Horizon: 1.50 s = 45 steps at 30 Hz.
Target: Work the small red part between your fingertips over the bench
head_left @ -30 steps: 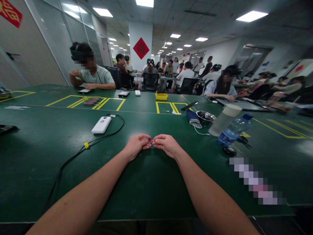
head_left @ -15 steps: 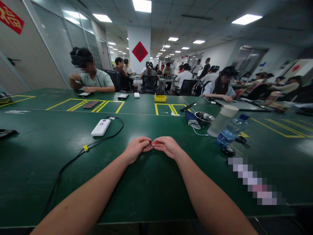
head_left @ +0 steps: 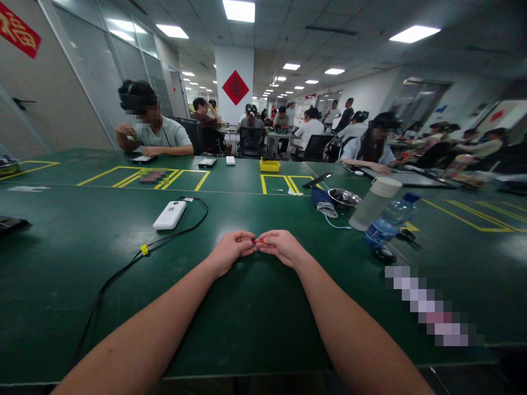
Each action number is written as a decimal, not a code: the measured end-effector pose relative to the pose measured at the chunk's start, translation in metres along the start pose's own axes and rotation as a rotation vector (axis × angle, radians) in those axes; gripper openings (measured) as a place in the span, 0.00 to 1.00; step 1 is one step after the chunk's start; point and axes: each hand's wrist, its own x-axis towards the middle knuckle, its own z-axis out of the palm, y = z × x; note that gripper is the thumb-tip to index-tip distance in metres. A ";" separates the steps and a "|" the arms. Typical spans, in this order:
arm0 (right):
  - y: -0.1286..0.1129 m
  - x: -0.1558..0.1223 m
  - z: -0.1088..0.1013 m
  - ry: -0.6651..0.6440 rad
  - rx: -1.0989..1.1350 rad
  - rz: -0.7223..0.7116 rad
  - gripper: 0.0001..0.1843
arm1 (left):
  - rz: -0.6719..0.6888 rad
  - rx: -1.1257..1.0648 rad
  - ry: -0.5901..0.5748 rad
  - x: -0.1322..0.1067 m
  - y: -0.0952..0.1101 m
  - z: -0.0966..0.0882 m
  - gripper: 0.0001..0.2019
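Observation:
My left hand (head_left: pixel 231 250) and my right hand (head_left: pixel 281 247) meet fingertip to fingertip just above the green table (head_left: pixel 251 323). Between the left fingers shows a small red and dark piece (head_left: pixel 253 241), too small to name. A small orange piece (head_left: pixel 261 240) is pinched in the right fingertips. Whether the two pieces touch or are joined I cannot tell, as the fingers hide most of both.
Left of my hands lies a white power bank (head_left: pixel 169 215) with a black cable (head_left: pixel 123 265). To the right stand a frosted cup (head_left: pixel 374 204), a water bottle (head_left: pixel 389 220), a metal bowl (head_left: pixel 345 197) and a black mouse (head_left: pixel 385 254). Two people sit across the table.
My right thumb and fingers have shifted slightly, so that more of the orange piece shows. Otherwise both hands stay in the same place.

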 end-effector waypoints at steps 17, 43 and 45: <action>-0.002 0.000 0.000 -0.014 0.000 0.003 0.05 | -0.009 -0.014 0.052 0.004 0.000 -0.005 0.10; -0.003 0.001 -0.001 -0.112 0.094 -0.015 0.08 | -0.012 -0.012 0.023 0.001 0.004 -0.002 0.11; -0.002 0.002 -0.002 -0.089 0.065 0.010 0.06 | -0.027 -0.011 0.032 0.001 0.004 -0.001 0.11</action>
